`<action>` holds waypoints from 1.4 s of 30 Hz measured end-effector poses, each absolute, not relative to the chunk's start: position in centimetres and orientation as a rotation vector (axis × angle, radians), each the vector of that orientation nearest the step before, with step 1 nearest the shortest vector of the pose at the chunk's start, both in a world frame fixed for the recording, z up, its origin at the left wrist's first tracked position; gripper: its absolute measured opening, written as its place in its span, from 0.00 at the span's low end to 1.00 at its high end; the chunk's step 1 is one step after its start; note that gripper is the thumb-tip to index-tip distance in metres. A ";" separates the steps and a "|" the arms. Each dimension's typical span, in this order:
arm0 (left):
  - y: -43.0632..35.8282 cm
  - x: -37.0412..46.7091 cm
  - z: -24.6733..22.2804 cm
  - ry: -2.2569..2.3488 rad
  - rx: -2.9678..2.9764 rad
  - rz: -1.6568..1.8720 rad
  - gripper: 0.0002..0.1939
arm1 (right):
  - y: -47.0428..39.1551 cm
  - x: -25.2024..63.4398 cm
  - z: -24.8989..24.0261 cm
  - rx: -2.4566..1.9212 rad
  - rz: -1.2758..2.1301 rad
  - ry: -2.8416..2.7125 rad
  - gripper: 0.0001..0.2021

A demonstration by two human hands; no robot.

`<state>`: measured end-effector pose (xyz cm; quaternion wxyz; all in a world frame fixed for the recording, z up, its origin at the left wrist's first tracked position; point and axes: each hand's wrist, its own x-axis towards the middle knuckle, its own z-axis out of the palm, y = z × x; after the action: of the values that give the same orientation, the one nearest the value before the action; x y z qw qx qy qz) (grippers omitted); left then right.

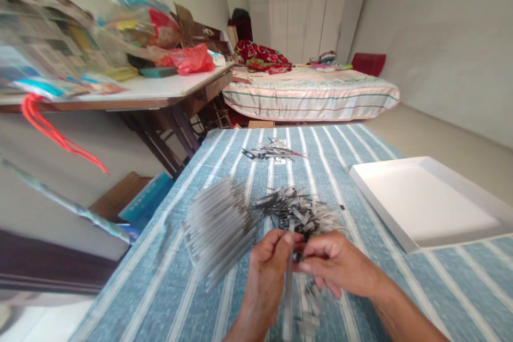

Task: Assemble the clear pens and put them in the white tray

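My left hand (267,262) is closed on a thin, translucent grey plastic tube (288,299), which points up and away between thumb and fingers. Close beside it, my right hand (340,264) has its thumb and fingers pinched together near a small dark piece (297,257); whether that piece is in its grip I cannot make out. Just beyond both hands lies a loose heap of small black and clear pieces (300,208). To the left rests a neat stack of similar grey tubes (220,224). Some clear pieces (310,304) lie under my hands, blurred.
A shallow white box lid (449,203) sits at the right of the striped blue cloth (160,278). Farther off is a small group of thin black pieces (268,153). A cluttered desk (152,93) stands at left, a bed (312,99) behind.
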<state>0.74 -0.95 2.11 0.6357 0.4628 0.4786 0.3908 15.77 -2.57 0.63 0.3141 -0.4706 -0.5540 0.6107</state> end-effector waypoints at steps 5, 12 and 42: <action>-1.0 0.5 1.8 1.047 1.127 0.604 0.16 | -2.0 17.0 -0.2 -1.256 1.400 -1.249 0.20; -1.6 0.7 1.7 1.010 1.174 0.441 0.10 | -2.0 17.6 -0.9 -1.275 1.508 -1.312 0.21; -0.3 -1.0 0.4 0.866 0.995 0.308 0.13 | -2.1 17.9 -1.8 -1.043 1.784 -1.283 0.18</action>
<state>-0.98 -0.27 0.35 0.7793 0.4605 0.4005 0.1425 17.85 -2.09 -1.84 0.3472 -0.4021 -0.4946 0.6879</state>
